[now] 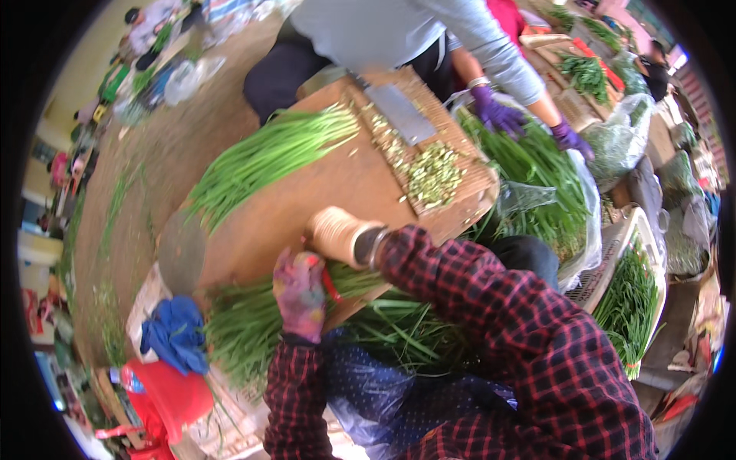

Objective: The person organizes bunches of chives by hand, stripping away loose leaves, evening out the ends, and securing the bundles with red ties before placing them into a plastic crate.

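My left hand (301,295), in a stained pink-purple glove, is closed at the near edge of the tabletop, over a bunch of long green chives (241,326). What its fingers pinch I cannot make out. A narrow red tie (331,284) shows right beside it, across the chives. My right hand (337,234), in a beige ribbed glove, hovers just beyond, over the brown table (284,211). Motion smears its fingers, hiding whether they hold anything. More loose green leaves (406,333) rest over my lap, below my right forearm.
Another loose bunch of chives (268,157) lies across the table. Beyond it, a cleaver (400,113) rests on a chopping board with cut pale stems (435,175). A co-worker's purple-gloved hands (498,111) reach into a greens-filled plastic bag (590,222). A red bucket (172,395) stands left; a white crate (609,264), right.
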Demonstrator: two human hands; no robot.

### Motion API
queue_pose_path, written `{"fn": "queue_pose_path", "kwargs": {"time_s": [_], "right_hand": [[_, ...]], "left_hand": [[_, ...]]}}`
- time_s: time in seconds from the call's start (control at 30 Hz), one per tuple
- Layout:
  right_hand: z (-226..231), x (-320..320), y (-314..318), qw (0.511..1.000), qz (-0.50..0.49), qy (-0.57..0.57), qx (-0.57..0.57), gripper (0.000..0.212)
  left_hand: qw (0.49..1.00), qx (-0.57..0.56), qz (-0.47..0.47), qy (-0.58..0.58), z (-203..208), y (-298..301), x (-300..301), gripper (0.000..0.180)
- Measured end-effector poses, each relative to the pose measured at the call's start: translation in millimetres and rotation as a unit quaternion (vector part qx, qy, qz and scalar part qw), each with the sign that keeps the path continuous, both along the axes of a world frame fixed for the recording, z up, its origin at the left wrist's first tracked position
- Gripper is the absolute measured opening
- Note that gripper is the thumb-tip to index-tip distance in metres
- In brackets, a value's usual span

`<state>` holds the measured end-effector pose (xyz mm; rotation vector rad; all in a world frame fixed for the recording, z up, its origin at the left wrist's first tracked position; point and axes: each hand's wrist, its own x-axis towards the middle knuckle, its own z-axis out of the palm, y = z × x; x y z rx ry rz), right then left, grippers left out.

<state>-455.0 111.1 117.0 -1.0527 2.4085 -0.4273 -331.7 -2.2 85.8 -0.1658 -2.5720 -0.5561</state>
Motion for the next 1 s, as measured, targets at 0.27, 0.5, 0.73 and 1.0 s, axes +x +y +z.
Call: {"fn": "queue_pose_path", "kwargs": {"time_s": [0.27, 0.5, 0.73, 1.0], "right_hand": [[-20.3, -26.3, -15.3, 0.978, 0.177, 0.105, 0.043, 0.034], [35.5, -31.9, -29.9, 0.939, 0.331, 0.082, 0.039, 0.025], [18.2, -13.6, 11.2, 0.997, 0.073, -0.024, -0.025, 0.044], [105.6, 137.3, 38.7, 0.9, -0.277, 0.123, -0.314, 0.049]], "left_hand": [[0.937, -0.289, -0.183, -0.068, 58.4, 0.4, -25.9, 0.007], [0.934, -0.291, -0.168, -0.121, 54.5, 1.8, -16.4, 0.011], [0.929, -0.293, -0.145, -0.176, 75.9, 14.2, -7.9, 0.009], [0.986, -0.158, -0.02, -0.054, 122.5, -66.1, 27.4, 0.014]]}}
